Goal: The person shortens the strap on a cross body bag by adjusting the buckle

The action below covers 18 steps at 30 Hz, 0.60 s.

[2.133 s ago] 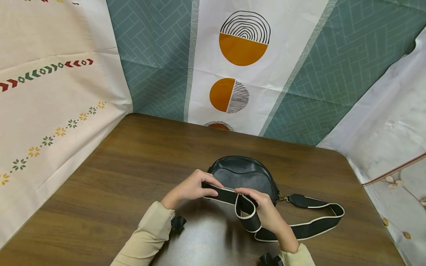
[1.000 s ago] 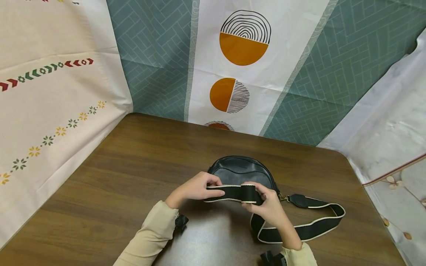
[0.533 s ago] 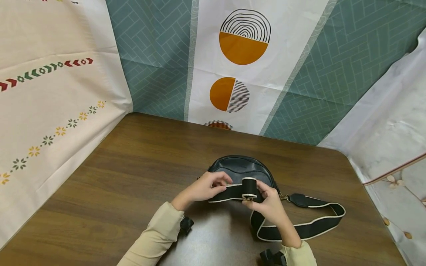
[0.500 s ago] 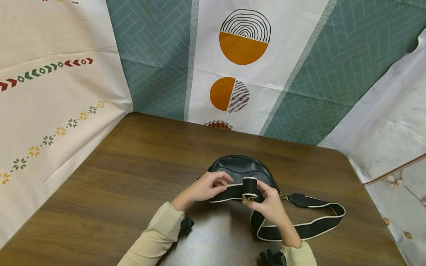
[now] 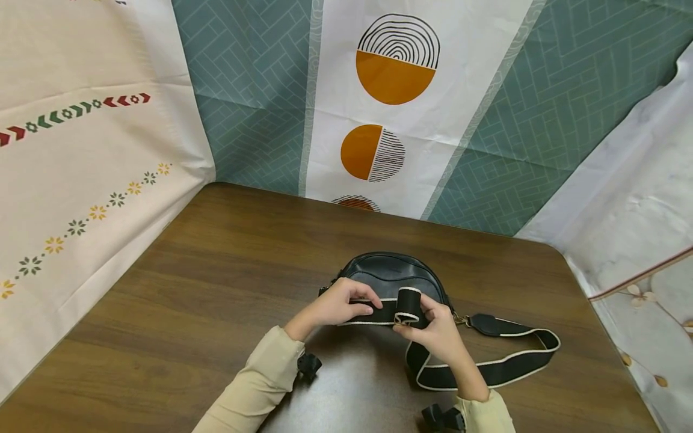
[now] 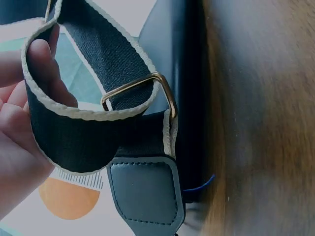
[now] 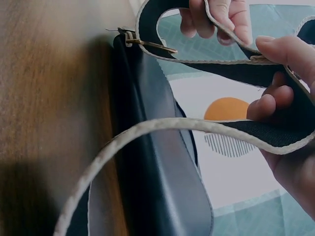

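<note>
A black half-round shoulder bag (image 5: 397, 273) lies on the table behind both hands. Its black webbing strap (image 5: 379, 313) has cream edges and runs across the bag's front. My left hand (image 5: 338, 304) pinches the strap between thumb and fingers, some of them inside a loop in the left wrist view. In that view a gold slider buckle (image 6: 140, 88) sits on the strap just above a stitched leather tab (image 6: 146, 194). My right hand (image 5: 438, 334) grips the strap beside a small upright loop (image 5: 408, 304), with gold metal at its lower edge.
From a gold clasp (image 5: 460, 320) at the bag's right side, the remaining strap (image 5: 503, 370) curves over the wooden table (image 5: 243, 252). Patterned cloths (image 5: 254, 108) hang behind and at the sides. A black wrist device (image 5: 308, 365) sits near the left sleeve.
My left hand has slid right along the strap, closer to my right hand. The loop by my right hand hung down earlier and now stands up, smaller. The bag has stayed put.
</note>
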Each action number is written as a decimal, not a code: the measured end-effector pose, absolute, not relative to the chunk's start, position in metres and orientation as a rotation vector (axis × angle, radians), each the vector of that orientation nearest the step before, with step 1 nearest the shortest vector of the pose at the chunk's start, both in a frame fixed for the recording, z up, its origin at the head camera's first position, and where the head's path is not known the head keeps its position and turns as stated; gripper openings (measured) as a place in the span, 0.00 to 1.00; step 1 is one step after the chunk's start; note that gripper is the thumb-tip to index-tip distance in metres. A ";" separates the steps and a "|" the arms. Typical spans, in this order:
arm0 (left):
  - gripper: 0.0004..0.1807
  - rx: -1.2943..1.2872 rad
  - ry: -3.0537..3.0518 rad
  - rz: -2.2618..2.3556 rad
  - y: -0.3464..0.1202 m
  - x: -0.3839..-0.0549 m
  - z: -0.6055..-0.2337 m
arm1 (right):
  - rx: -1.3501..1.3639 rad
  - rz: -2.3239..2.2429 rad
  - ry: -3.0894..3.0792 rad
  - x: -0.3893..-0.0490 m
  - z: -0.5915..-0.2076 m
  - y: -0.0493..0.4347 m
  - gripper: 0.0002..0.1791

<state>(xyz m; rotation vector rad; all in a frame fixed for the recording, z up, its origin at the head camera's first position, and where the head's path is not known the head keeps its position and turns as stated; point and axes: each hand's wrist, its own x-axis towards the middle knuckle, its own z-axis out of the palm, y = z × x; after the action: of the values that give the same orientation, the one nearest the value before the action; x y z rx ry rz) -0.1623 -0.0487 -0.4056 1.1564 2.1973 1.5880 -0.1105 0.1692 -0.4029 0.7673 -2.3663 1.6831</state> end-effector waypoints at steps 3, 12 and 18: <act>0.07 1.134 2.194 1.589 -0.053 -0.163 -0.404 | 0.771 1.663 -2.373 -0.109 -0.399 0.167 0.26; 0.07 1.051 2.223 1.600 -0.078 -0.170 -0.405 | 0.695 1.632 -2.365 -0.107 -0.393 0.177 0.24; 0.07 1.029 2.233 1.612 -0.090 -0.173 -0.404 | 0.669 1.680 -2.376 -0.112 -0.401 0.186 0.26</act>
<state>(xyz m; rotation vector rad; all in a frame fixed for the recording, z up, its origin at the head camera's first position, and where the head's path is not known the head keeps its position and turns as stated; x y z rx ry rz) -0.1729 -0.0903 -0.4044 1.0292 2.2333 1.6121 -0.1123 0.1860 -0.4006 0.6693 -2.3759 1.6800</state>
